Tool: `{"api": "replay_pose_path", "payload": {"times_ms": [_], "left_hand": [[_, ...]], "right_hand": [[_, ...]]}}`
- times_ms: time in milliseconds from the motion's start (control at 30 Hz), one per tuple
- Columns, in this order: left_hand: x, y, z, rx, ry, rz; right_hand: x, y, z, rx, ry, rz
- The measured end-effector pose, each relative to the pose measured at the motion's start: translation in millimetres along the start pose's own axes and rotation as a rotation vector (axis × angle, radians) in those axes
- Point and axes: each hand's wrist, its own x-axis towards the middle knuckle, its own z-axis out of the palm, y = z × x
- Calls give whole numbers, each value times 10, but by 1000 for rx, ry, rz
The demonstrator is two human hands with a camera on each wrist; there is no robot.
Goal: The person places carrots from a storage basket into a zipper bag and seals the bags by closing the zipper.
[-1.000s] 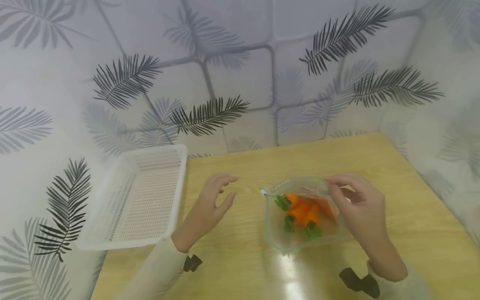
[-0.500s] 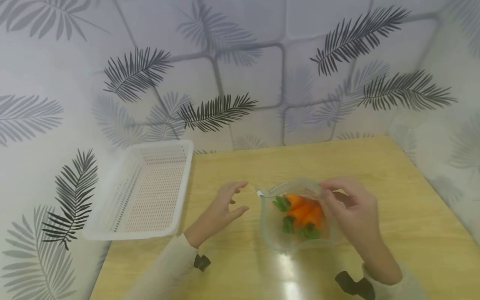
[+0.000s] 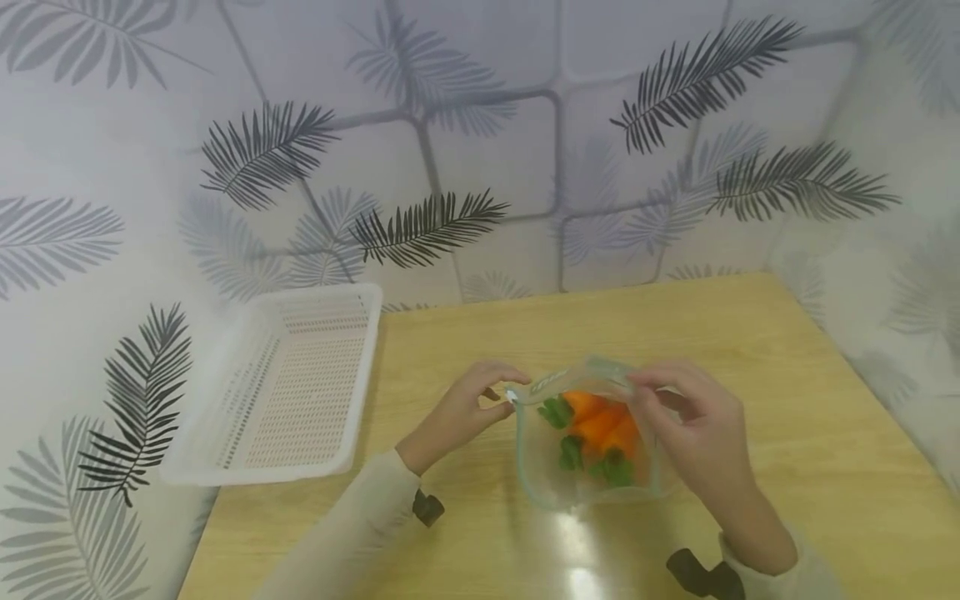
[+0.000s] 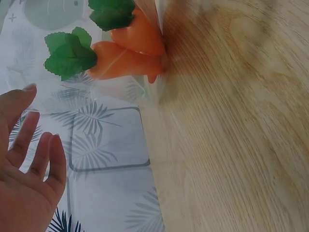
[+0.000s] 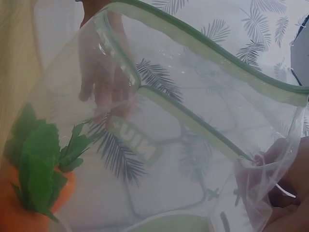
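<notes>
A clear zip bag with a pale green edge stands on the table, its mouth gaping at the top. Several orange carrots with green leaves lie inside it; they look artificial. My right hand pinches the bag's upper right corner, and the right wrist view shows the plastic bunched at those fingers. At the opposite corner, beside the white zip slider, is my left hand. Its fingers look spread in the left wrist view, apart from the carrots; contact with the slider cannot be told.
A white plastic basket with slotted walls stands at the table's left side. The wooden table meets a leaf-patterned wall at the back. Dark straps hang at both wrists.
My left hand has moved right to the bag's left corner. The right hand and the corner it holds have shifted slightly left, and the bag's mouth looks wider. The head view has shifted a little.
</notes>
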Motion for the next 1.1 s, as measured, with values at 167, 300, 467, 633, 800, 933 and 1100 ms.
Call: {"api": "replay_pose_path", "payload": {"times_ms": [167,300,467,633,800,933,1100], "left_hand": [[25,35,23,-41,-3,11],[35,40,40,-91,9,-2],[32,26,49,-181,60,-14],[14,128,-29,-183,145,-64],[10,404,-169,-174,239,-87],[8,536,-259,-175,303,-64],[1,575,-338,-152,384,-45]], "right_hand": [[-1,10,-10,-16,1,-5],[6,14,-25,-16,0,-1],[20,13,-46,-4,1,9],[26,23,-72,20,-9,-3],[12,70,-96,59,-18,-2],[-13,109,-125,39,-11,5],[-73,215,-206,-45,-21,-2]]}}
